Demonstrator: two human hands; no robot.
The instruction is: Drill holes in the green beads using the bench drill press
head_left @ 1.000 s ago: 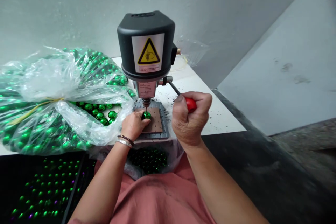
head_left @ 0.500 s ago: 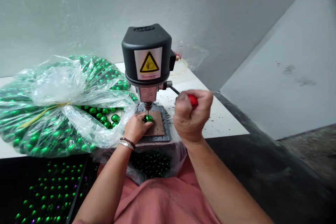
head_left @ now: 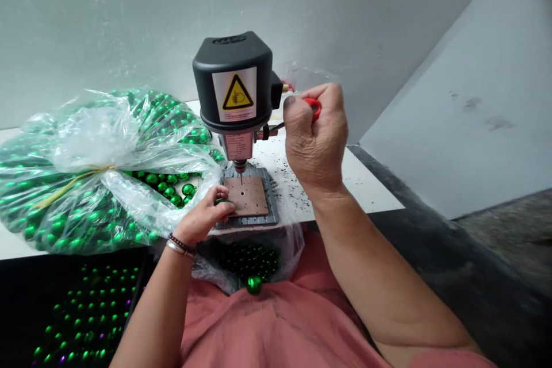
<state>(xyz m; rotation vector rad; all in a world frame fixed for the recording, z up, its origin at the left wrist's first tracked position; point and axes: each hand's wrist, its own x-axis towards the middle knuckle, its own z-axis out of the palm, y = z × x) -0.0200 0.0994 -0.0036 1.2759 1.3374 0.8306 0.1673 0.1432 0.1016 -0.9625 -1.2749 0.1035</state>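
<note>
My right hand (head_left: 317,141) is wrapped around the red knob (head_left: 317,108) on the feed lever of a small black drill press (head_left: 233,83). The thin drill bit (head_left: 241,175) stands above a brown board (head_left: 250,201) with a small hole, on the grey slotted base (head_left: 271,215). By the board's left edge is my left hand (head_left: 207,210), thumb and fingers apart; a dark patch between them is unclear. A shiny green ball (head_left: 254,284) is at the near rim of the plastic bag below the table, in front of the pink shirt.
At left, a large clear bag (head_left: 95,138) full of green balls lies on the white table (head_left: 375,190), tied with yellow string; loose balls show at its opening. Dark shavings (head_left: 287,184) are scattered right of the base. Below the table edge, an open bag (head_left: 293,247) holds more balls.
The drill bit and lever knob have risen with my right hand. My left hand has moved left, off the board's centre. The ball under the bit is gone; one now shows near my lap.
</note>
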